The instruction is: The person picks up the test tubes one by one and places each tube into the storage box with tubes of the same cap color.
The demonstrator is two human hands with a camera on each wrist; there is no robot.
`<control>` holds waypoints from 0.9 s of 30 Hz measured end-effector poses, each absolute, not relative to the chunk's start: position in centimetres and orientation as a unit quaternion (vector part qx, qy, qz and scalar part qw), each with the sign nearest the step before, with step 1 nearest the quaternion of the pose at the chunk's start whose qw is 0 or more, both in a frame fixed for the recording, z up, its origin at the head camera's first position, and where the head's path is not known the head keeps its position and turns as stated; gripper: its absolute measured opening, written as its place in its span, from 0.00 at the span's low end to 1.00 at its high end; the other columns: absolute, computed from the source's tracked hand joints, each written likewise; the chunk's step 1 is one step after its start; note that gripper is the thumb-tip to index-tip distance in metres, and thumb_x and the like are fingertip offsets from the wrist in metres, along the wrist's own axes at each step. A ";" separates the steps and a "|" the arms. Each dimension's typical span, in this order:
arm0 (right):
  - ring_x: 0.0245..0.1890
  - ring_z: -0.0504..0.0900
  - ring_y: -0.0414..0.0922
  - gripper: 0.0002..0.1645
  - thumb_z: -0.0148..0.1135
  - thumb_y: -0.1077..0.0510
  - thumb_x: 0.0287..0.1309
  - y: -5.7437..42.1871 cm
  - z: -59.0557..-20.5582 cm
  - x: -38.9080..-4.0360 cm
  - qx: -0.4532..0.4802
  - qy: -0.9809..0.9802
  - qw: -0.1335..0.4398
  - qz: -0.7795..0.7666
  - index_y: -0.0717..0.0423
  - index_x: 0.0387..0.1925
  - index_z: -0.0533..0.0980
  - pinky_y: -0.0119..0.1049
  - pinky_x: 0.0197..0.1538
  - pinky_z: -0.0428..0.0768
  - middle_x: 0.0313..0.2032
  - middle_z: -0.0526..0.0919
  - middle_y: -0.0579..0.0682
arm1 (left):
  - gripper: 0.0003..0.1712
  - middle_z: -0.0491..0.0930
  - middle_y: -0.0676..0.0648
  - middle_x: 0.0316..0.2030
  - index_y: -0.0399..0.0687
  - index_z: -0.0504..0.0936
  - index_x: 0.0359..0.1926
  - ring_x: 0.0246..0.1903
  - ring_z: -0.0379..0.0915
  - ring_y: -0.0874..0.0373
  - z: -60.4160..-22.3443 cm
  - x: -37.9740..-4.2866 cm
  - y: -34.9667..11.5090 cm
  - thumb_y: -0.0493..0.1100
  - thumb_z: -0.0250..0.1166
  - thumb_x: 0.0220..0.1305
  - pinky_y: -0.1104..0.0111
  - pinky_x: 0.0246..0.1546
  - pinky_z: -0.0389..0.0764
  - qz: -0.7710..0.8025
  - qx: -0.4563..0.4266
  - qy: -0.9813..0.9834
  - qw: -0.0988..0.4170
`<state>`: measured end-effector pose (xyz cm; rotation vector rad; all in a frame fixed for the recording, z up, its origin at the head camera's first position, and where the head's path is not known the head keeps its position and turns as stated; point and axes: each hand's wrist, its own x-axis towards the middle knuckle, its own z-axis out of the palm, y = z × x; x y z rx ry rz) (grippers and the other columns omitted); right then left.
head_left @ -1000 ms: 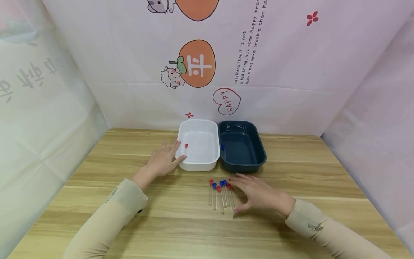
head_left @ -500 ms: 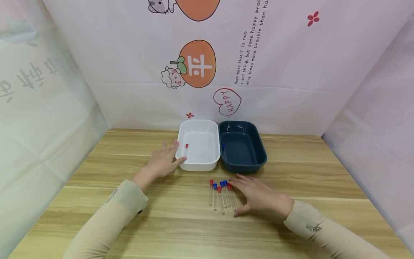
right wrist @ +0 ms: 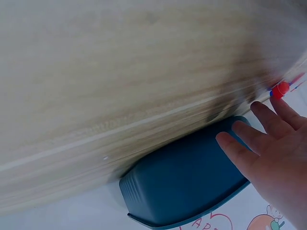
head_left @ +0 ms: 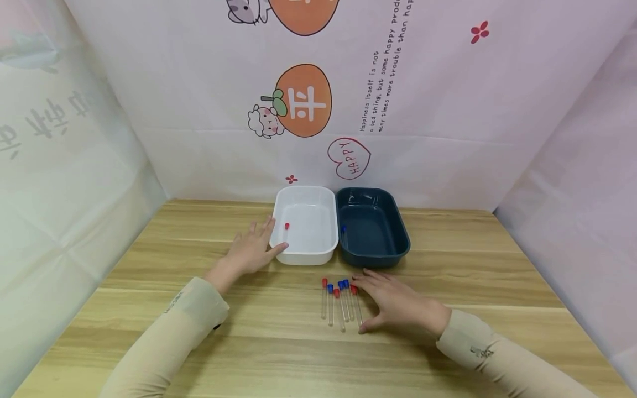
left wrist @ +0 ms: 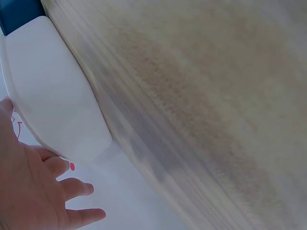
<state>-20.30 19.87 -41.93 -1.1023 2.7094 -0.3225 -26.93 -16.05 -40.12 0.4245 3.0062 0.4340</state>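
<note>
On the table lie several slim clear test tubes side by side, three with red caps and three with blue. My right hand (head_left: 398, 301) is just right of them, fingers spread. Its index finger is near the red cap of the outermost tube (head_left: 358, 309) and its thumb is by that tube's lower end. In the right wrist view a red cap (right wrist: 280, 89) shows at the fingertips. My left hand (head_left: 249, 249) rests at the left rim of a white tray (head_left: 316, 226), fingers loosely extended and thumb over the front corner.
A dark blue tray (head_left: 375, 224) stands against the white one's right side, behind the tubes. Inside the white tray lies a red-capped tube (head_left: 287, 226); a blue-capped one (head_left: 344, 229) lies in the dark tray. Printed cloth (head_left: 423, 160) hangs behind the wooden table (head_left: 269, 342) and along both sides.
</note>
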 end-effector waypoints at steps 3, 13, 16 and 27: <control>0.74 0.60 0.64 0.62 0.75 0.28 0.48 19.8 -41.9 -20.3 -0.372 0.916 0.097 -0.112 0.64 0.72 0.67 0.64 0.71 0.61 0.72 0.68 0.61 | 0.52 0.43 0.42 0.81 0.42 0.43 0.82 0.77 0.37 0.32 -40.2 -27.0 -16.1 0.72 0.45 0.75 0.30 0.70 0.45 0.139 0.138 0.980 0.039; 0.74 0.60 0.64 0.62 0.75 0.27 0.48 19.9 -41.9 -20.4 -0.373 0.915 0.090 -0.121 0.63 0.72 0.67 0.64 0.71 0.61 0.71 0.69 0.61 | 0.56 0.43 0.42 0.81 0.41 0.43 0.82 0.78 0.36 0.33 -40.4 -27.1 -16.0 0.75 0.46 0.72 0.29 0.69 0.43 0.139 0.137 0.980 0.041; 0.75 0.59 0.63 0.63 0.74 0.27 0.48 19.9 -41.8 -20.4 -0.374 0.915 0.088 -0.124 0.62 0.73 0.66 0.63 0.72 0.60 0.72 0.68 0.61 | 0.58 0.42 0.42 0.81 0.41 0.42 0.82 0.78 0.36 0.33 -40.4 -27.0 -16.0 0.76 0.47 0.71 0.29 0.69 0.43 0.139 0.138 0.980 0.042; 0.75 0.59 0.62 0.62 0.75 0.27 0.47 19.5 -40.9 -20.3 -0.376 0.916 0.074 -0.123 0.59 0.73 0.67 0.63 0.72 0.60 0.72 0.69 0.57 | 0.63 0.44 0.40 0.81 0.40 0.43 0.82 0.77 0.38 0.33 -40.3 -26.9 -16.0 0.77 0.55 0.66 0.30 0.69 0.45 0.144 0.140 0.979 0.037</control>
